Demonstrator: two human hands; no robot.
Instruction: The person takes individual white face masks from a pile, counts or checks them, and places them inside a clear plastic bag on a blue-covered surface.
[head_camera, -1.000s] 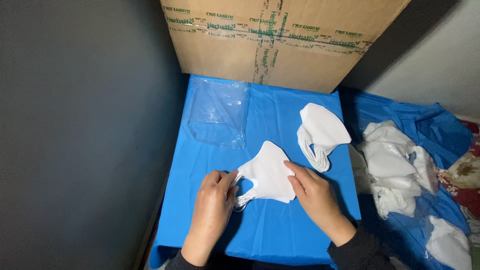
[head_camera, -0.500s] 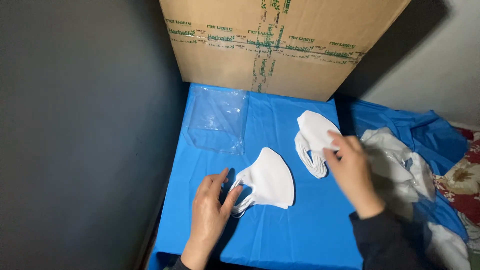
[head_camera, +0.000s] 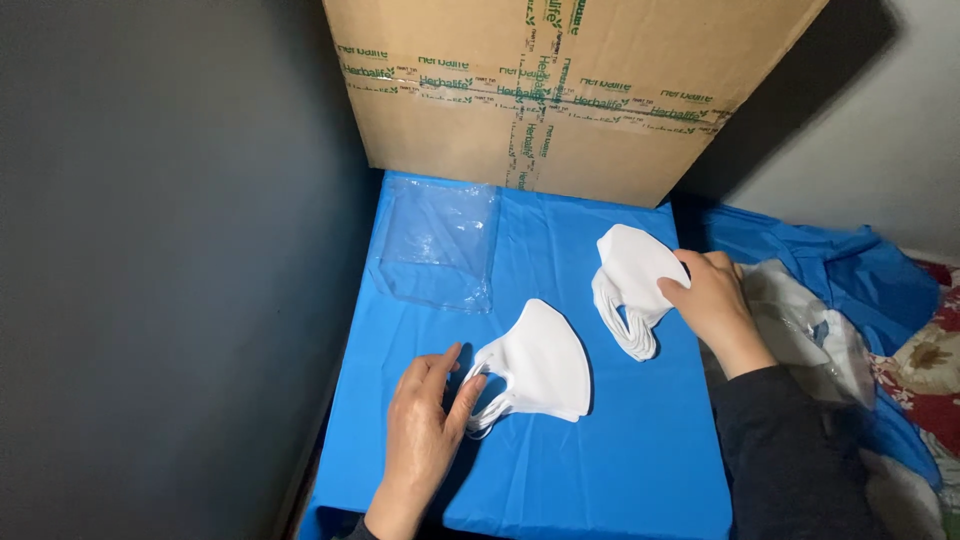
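Fingers of the left hand (head_camera: 425, 425) lie spread on a white mask's (head_camera: 540, 362) ear loops; the right hand (head_camera: 712, 303) pinches the mask stack (head_camera: 630, 285) beside an empty clear plastic bag (head_camera: 440, 245).

A blue sheet (head_camera: 600, 470) covers the work surface. At its centre lies a single folded white mask (head_camera: 540, 362). The left hand (head_camera: 425, 425), at seven o'clock from it, rests flat on the sheet with its fingertips touching the mask's ear loops (head_camera: 487, 398). At two o'clock from the single mask sits a stack of white masks (head_camera: 630, 285); the right hand (head_camera: 712, 305) lies on its three o'clock edge, fingers apparently pinching the top one, though the grip is hard to make out. A clear plastic bag (head_camera: 440, 245) lies flat at eleven o'clock. A taped cardboard box (head_camera: 560, 90) stands at twelve o'clock.
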